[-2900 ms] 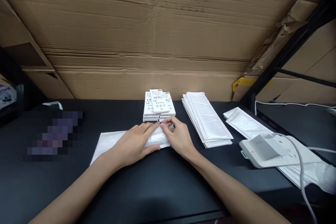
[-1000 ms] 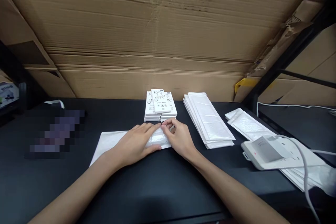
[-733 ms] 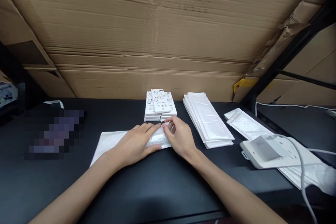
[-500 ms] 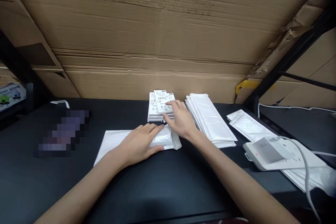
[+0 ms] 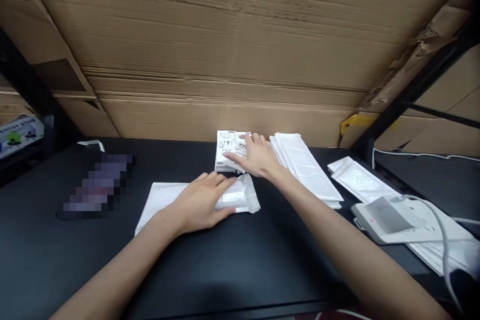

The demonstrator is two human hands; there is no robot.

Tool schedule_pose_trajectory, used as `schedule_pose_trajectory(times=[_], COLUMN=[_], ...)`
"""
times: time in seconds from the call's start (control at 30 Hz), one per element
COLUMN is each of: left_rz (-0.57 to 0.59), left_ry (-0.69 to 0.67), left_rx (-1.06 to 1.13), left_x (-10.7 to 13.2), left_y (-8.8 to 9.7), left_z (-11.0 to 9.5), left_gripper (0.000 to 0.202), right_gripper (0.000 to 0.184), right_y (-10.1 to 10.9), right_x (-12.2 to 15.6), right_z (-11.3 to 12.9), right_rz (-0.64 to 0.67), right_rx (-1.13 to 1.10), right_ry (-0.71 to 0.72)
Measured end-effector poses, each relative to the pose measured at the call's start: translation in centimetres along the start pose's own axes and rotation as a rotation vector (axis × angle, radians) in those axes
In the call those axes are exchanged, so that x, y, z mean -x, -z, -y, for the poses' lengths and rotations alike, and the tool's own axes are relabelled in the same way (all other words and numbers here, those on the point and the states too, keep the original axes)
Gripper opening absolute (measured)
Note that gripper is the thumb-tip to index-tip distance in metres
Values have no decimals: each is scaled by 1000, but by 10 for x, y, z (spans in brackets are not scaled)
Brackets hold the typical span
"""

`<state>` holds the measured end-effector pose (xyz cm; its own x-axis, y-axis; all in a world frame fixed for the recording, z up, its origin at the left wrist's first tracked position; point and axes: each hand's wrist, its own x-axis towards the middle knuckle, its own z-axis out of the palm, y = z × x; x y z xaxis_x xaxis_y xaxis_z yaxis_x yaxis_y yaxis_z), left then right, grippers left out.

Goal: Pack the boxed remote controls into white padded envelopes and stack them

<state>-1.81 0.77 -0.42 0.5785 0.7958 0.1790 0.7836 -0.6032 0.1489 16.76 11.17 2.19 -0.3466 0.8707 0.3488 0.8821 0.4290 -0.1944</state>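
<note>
White padded mailer [image 5: 240, 196] lay flat at frame centre, under the left hand [image 5: 202, 200]. Left palm was down, thumb spread away from the fingers: thumb along the mailer's near edge, fingertips at its far edge, pressing rather than wrapped round it. Right hand [image 5: 258, 157] was just above centre, thumb and fingers closed on a thin white box [image 5: 234, 165]. Box sat tilted below the thumb, mostly hidden by the hand, only a pale plain side showing.

Mailer: long, smooth and matte on its left part; right part bulged, shiny and crinkled, ending in a translucent, loose, wrinkled edge past the fingertips. Stacked white boxes [image 5: 226, 145] just behind: flat cardboard rectangles, black line drawings and small lettering on top.

Right of centre, a stack of white mailers [image 5: 305, 165], slightly fanned, puckered surface. Farther right, another mailer pile [image 5: 352, 175] partly under a glossy white power strip [image 5: 412, 235] with a grey block adapter [image 5: 384, 215]. Tabletop [image 5: 225, 270] was smooth black. Brown corrugated cardboard [image 5: 225, 50], creased and scuffed, filled the upper frame. Pixelated dark object [image 5: 101, 182] at left, details unreadable.
</note>
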Motion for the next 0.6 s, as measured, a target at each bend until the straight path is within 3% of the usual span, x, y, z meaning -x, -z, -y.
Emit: schedule_pose_trajectory(times=[0.1,0.2,0.3,0.4,0.6], left_rz=[2,-2,0,1,6], left_ry=[-2,-6,-4,-3,-19], left_rx=[7,15,21,19,-5], left_x=[1,1,2,3,2], left_y=[1,2,4,5,4], left_z=[0,0,0,0,-1], left_gripper=[59,57,58,59,59], right_gripper=[66,58,60,65,72], right_y=[-2,-4,-5,-2,14], right_x=[-9,-21,-27,-25,4], right_z=[-11,-27,-40,-46,-48], right_rz=[-3,84,131,97,84], right_rx=[-4,-30,-98,-125,10], right_ry=[-114,-137,-149,-188,-289])
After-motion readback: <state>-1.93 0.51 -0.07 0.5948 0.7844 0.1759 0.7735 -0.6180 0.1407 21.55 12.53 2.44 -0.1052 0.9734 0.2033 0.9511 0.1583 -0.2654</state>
